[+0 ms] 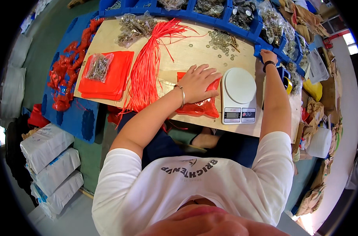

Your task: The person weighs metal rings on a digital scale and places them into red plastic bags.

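Note:
My left hand (200, 84) lies spread over a red plastic bag (204, 106) near the middle of the wooden board (194, 47). Just right of it stands a white kitchen scale (239, 88) with nothing on its round plate. My right hand (268, 56) is at a small blue bin (259, 50) at the upper right, fingers curled; what they grip is hidden. Left of my left hand spreads a bundle of red strands (145, 78). A stack of red sheets (120, 74) carries a clear bag of metal fasteners (98, 67). Washers (222, 42) are scattered behind my left hand.
Blue bins (242, 21) of bagged parts line the back and right. A bag of hardware (129, 31) sits at back left. A blue surface (84, 129) holds red bundles (63, 86). White wrapped packages (49, 149) are stacked at lower left; crumpled brown paper (315, 114) is at right.

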